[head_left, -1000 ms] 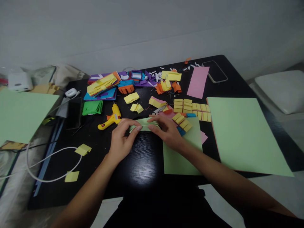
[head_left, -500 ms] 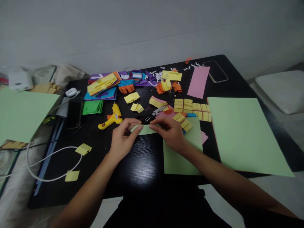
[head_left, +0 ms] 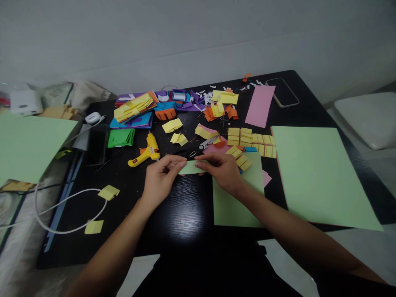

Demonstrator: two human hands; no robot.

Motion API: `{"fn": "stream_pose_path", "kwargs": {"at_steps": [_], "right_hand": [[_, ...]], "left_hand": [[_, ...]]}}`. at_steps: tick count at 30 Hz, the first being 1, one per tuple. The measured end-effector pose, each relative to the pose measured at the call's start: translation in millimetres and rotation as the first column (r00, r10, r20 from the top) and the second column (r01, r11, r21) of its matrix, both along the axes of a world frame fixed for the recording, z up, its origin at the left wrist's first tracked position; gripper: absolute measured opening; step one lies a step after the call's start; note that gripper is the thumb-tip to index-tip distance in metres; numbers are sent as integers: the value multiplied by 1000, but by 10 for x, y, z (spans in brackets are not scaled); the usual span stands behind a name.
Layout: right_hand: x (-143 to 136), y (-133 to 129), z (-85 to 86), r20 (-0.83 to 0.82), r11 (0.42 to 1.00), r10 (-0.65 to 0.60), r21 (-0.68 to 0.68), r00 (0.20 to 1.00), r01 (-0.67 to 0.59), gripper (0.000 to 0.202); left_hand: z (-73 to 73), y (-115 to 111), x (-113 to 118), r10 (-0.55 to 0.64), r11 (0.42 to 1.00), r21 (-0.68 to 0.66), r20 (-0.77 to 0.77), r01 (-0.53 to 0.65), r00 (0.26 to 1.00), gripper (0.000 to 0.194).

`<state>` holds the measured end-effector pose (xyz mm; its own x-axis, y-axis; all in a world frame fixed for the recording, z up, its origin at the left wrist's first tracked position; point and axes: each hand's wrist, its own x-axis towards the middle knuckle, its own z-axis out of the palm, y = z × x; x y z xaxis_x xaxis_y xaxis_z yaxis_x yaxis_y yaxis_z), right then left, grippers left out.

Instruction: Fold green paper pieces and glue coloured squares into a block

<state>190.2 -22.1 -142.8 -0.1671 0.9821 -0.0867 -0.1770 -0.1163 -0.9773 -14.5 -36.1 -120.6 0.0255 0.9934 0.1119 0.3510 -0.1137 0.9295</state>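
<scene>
Pale green strip (head_left: pixel 189 167) pinched from both ends

In the head view, the left hand (head_left: pixel 161 175) grips the strip's left end between thumb and fingers, and the right hand (head_left: pixel 225 171) pinches its right end the same way, so the paper lies level between them, in front of the person at the black table (head_left: pixel 185 206). Just beyond the strip lie scissors (head_left: pixel 206 143), partly hidden. A yellow glue gun (head_left: pixel 146 152) lies near the left hand, with a green folded bundle (head_left: pixel 121 137) behind it. The right forearm passes over a green sheet (head_left: pixel 238 212); yellow folded pieces (head_left: pixel 233 138) lie in rows beyond. Farther right is a larger green sheet (head_left: pixel 315 173), and a pink rectangle (head_left: pixel 260 106) lies toward the table's far edge. At left, a white cable (head_left: pixel 58 233) loops beside two yellow scraps (head_left: pixel 109 192).
</scene>
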Motion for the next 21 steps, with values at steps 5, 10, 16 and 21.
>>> {"fn": "stream_pose_path", "kwargs": {"at_steps": [5, 10, 16, 21], "right_hand": [[17, 31, -18, -72, 999, -1, -51, 997, -3, 28], [45, 56, -23, -66, 999, 23, -25, 998, -25, 29], [54, 79, -46, -60, 1000, -6, -26, 998, 4, 29], [57, 90, -54, -51, 1000, -11, -28, 999, 10, 29]], "left_hand": [[20, 52, -19, -21, 995, -98, 106, 32, 994, 16], [24, 79, -61, -42, 995, -89, 83, 49, 996, 19], [11, 85, -73, -52, 994, -91, 112, 63, 992, 26], [5, 108, -92, -100, 983, -138, 156, 122, 983, 28]]}}
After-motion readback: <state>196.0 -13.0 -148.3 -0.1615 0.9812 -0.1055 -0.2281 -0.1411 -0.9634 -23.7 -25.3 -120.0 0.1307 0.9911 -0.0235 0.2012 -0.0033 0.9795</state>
